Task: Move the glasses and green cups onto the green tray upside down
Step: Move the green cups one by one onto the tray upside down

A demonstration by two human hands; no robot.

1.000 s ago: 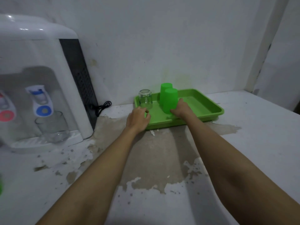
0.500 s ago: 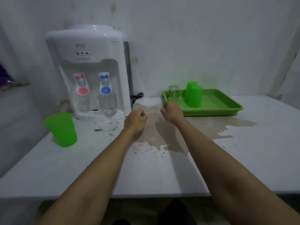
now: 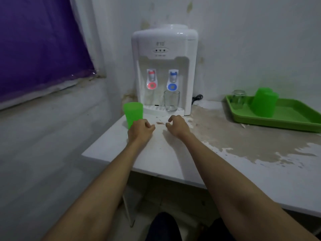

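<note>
Bare skin is shown on both forearms, which are stretched out over the white table (image 3: pixel 173 164). The left hand (image 3: pixel 139 130) is held with its fingers loosely curled and nothing gripped; it is seen just in front of an upright green cup (image 3: pixel 133 112), partly covering the cup's lower edge, and whether the two touch cannot be told. The right hand (image 3: pixel 176 125) is likewise empty, its fingers bent and spread apart above the tabletop, a short way in front of the dispenser's drip tray. An upright clear glass (image 3: pixel 171 102) is stood on that drip tray, under the blue tap of the white water dispenser (image 3: pixel 164 49), which is placed against the wall at the table's back left corner. A black cable (image 3: pixel 197 98) is seen beside the dispenser's right side. A large brownish patch of worn surface (image 3: pixel 243 140) is spread across the table between the dispenser and the green tray (image 3: pixel 286 119). On the tray, at the far right, a small glass (image 3: pixel 239 99) is set upside down near the back left corner, and two green cups (image 3: pixel 264 101) are set upside down just beside it, one behind the other. A purple sheet (image 3: pixel 40 42) is hung over the window at the left.
</note>
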